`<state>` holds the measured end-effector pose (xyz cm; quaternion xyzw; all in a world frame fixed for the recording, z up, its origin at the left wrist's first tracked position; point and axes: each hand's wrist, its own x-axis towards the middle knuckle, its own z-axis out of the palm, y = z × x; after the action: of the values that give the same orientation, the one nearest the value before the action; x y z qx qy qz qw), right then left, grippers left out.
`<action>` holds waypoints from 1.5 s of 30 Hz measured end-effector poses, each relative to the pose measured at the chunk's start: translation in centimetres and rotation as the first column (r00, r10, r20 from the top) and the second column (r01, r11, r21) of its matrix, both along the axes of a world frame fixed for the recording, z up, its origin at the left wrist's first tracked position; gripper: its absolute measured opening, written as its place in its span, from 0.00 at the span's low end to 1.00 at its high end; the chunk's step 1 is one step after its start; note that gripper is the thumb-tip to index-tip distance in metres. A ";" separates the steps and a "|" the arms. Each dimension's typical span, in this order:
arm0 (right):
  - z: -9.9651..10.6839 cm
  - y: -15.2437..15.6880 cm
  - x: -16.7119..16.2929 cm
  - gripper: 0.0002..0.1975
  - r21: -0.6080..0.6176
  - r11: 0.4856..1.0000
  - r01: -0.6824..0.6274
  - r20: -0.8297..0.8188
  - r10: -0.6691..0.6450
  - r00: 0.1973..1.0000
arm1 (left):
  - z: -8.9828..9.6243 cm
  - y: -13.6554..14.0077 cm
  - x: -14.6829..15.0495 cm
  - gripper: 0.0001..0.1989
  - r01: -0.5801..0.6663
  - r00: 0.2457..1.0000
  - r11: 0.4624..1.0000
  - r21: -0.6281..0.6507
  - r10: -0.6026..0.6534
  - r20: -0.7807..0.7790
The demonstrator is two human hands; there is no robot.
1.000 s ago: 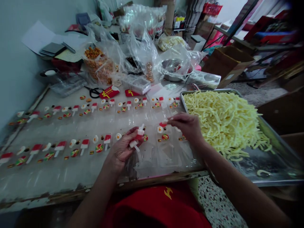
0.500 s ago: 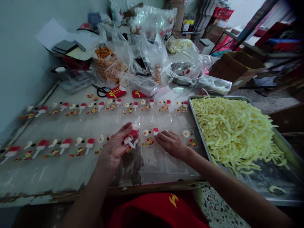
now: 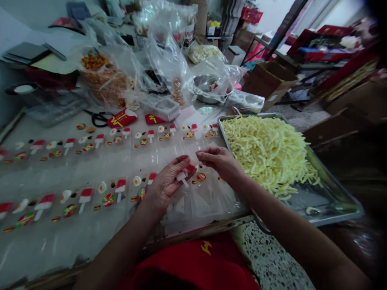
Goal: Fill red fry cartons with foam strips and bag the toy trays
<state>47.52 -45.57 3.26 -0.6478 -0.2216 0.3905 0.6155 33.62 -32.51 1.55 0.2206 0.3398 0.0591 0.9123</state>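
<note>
My left hand (image 3: 171,179) is closed around several small red-and-white popsicle-shaped pieces (image 3: 182,176), held just above the table's middle. My right hand (image 3: 220,161) is raised close to its right, thumb and fingertips pinched together; what lies between them is too small to make out. Below the hands, a round pizza-like piece (image 3: 201,177) lies on the clear plastic sheeting (image 3: 205,203). To the left, rows of clear packets carry sets of a fried-egg piece (image 3: 137,181), a popsicle piece (image 3: 120,188), a pizza piece (image 3: 108,200) and a tiny burger piece (image 3: 96,207).
On the right, a metal tray (image 3: 335,215) bears a heap of pale yellow curled strips (image 3: 266,149). Black-handled scissors (image 3: 101,118), red printed cards (image 3: 122,118) and a clear plastic container (image 3: 160,106) lie toward the back. Behind them stand stuffed plastic bags (image 3: 104,76) and a cardboard box (image 3: 267,82).
My view has swung right, so the table's contents appear farther left. My right hand has lifted from the popsicle piece on the table and come up beside my left hand, which still holds its pieces.
</note>
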 end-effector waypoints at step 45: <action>-4.7 -11.3 1.0 0.04 -0.363 0.821 0.440 0.896 0.437 -0.075 | -2.4 -7.8 10.4 0.13 0.109 0.991 0.993 -0.041 -0.106 0.079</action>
<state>48.49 -56.86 -1.40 -0.8663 -0.4689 -0.1709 0.0202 43.99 -40.32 -0.85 0.2153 0.2936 0.0105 0.9313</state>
